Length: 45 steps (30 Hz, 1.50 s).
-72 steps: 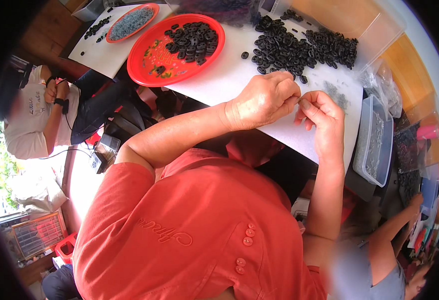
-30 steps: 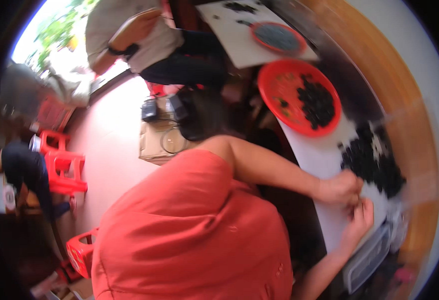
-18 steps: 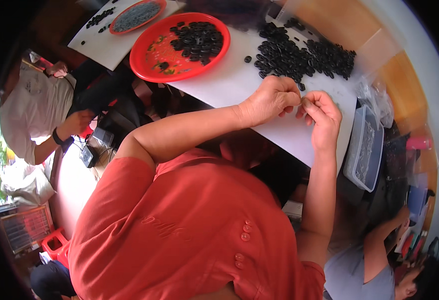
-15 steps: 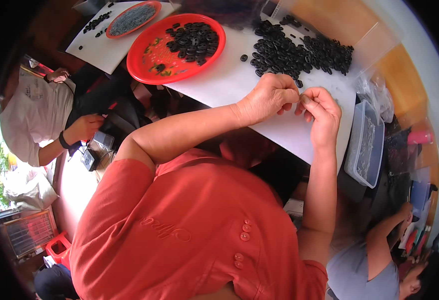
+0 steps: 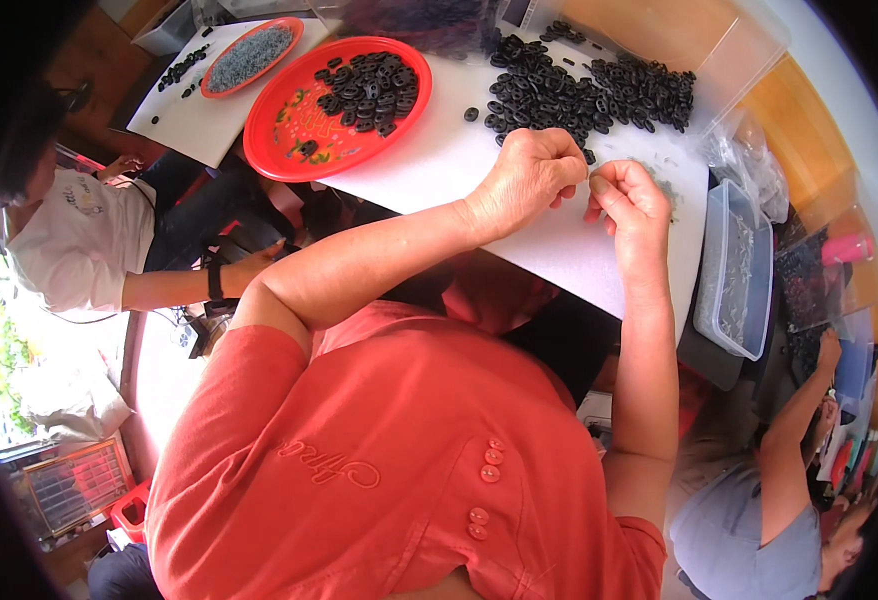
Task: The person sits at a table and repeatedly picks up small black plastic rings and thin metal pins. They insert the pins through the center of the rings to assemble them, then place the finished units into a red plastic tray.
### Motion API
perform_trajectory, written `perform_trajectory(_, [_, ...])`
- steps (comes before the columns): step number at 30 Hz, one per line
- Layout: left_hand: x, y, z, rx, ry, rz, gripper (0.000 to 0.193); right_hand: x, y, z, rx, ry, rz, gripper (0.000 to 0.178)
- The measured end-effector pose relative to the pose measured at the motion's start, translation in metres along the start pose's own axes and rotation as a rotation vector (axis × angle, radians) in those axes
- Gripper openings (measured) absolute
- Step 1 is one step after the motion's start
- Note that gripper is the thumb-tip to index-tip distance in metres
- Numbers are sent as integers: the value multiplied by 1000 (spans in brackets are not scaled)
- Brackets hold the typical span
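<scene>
Over the white table (image 5: 449, 165), my left hand (image 5: 531, 183) is closed, its thumb and fingers pinched together. Close beside it, my right hand (image 5: 635, 207) is pinched too, thumb against forefinger. The fingertips of both nearly meet, and whatever sits between them is too small to make out. Just beyond my hands lies a heap of small black oval parts (image 5: 549, 98). Left of it, a red round tray (image 5: 271, 150) bears a pile of similar black parts (image 5: 371, 92). Some tiny pale pieces (image 5: 662, 187) are scattered by my right hand.
A clear plastic tub (image 5: 704, 300) with small pale pieces stands at the right edge, near a crumpled clear bag (image 5: 749, 160). Far left, a smaller red dish (image 5: 297, 32) holds grey bits (image 5: 249, 58). One person (image 5: 84, 235) sits left, another (image 5: 749, 530) lower right.
My hands stay pinched close together, with a slightly wider gap between them. The view has shifted a little. The person at left has leaned into view and lowered an arm.
</scene>
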State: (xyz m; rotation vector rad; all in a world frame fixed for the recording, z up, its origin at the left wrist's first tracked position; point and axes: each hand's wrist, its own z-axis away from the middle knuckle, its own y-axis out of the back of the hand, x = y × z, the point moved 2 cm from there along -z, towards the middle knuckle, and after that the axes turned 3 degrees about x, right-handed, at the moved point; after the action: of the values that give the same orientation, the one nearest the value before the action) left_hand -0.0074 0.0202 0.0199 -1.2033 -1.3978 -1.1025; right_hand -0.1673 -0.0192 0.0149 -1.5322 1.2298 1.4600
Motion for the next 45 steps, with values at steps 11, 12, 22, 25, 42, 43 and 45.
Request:
perform_trajectory(11, [11, 10, 27, -48, 188, 161, 15, 2, 1, 0, 285, 577, 780, 11])
perform_trajectory(12, [11, 10, 30, -60, 201, 163, 15, 2, 1, 0, 297, 577, 802, 11])
perform_trajectory(22, [11, 15, 40, -37, 294, 312, 14, 1, 3, -1, 235, 420, 519, 9])
perform_trajectory(25, [8, 16, 41, -28, 307, 354, 15, -16, -2, 17, 42, 232, 151, 8])
perform_trajectory(42, [25, 35, 65, -269, 316, 203, 20, -3, -17, 40, 130, 218, -14, 6])
perform_trajectory(43, [50, 40, 77, -492, 318, 214, 26, -3, -13, 42, 164, 208, -33, 6])
perform_trajectory(45, [78, 40, 92, -851, -1, 404, 50, 1, -7, 48, 159, 224, -22, 7])
